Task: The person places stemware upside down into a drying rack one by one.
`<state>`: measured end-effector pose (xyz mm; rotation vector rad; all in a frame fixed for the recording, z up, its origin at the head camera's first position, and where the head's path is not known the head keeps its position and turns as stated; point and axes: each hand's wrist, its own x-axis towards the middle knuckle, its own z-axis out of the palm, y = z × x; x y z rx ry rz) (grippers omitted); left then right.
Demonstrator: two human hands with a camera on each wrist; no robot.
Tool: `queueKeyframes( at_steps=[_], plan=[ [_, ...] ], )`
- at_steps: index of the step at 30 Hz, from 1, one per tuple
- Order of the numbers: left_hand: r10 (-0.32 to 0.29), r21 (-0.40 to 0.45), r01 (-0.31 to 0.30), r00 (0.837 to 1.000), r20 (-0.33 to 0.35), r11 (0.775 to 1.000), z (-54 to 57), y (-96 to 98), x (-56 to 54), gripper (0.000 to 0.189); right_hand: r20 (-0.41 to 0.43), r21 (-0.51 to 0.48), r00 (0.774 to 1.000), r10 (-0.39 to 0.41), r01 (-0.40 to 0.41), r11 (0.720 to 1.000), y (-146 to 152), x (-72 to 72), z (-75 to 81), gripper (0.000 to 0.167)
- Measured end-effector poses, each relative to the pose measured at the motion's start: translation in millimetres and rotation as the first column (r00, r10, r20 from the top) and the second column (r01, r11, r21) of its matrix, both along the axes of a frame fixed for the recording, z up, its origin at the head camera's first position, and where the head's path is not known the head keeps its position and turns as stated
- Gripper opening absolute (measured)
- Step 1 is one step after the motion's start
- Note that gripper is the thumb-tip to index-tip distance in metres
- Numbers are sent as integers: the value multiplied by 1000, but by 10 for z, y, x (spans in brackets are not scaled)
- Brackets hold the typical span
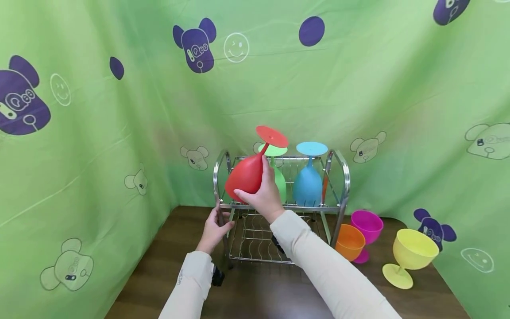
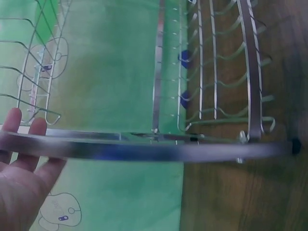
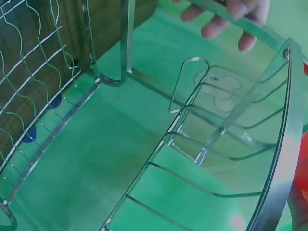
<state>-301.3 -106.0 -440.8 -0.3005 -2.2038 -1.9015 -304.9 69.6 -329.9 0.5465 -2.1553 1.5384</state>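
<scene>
A red plastic goblet is tilted mouth-down over the left end of the metal dish rack, its foot pointing up and right. My right hand holds it by the bowl, thumb low on the bowl and fingers up near the stem. To its right, a green goblet, partly hidden, and a blue goblet stand upside down on the upper tier. My left hand is around the rack's left front post, thumb in front; its fingers show behind the metal bar in the left wrist view.
An orange goblet, a magenta goblet and a yellow goblet stand mouth-up on the brown table, right of the rack. The rack's lower tier has wavy wires. A green printed cloth hangs behind and beside the table.
</scene>
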Motion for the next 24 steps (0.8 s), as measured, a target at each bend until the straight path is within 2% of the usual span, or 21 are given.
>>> queueKeyframes(
  at_steps=[4,7,10,14,16,24],
  plan=[
    [15,-4,-15,1000,7,1000,-33,-58,77,55,18,31,1000,-23,22,999,-46,-45,15,105],
    [4,-7,-4,1000,-10,1000,-77,-81,81,58,-1,68,998,-57,57,996,-74,-78,33,104],
    [20,-5,-20,999,-26,1000,-110,-111,87,57,2,118,997,-80,80,990,-112,-105,28,103],
    [49,4,-49,998,-29,999,-116,-145,126,52,3,167,994,-110,108,980,-166,-148,-18,104],
    [45,9,-45,999,-29,999,-95,-138,143,50,-12,178,991,-130,130,975,-177,-173,-35,104],
    [37,26,-36,999,-31,999,-72,-52,77,49,-33,254,987,-158,162,954,-177,-227,-53,104]
  ],
)
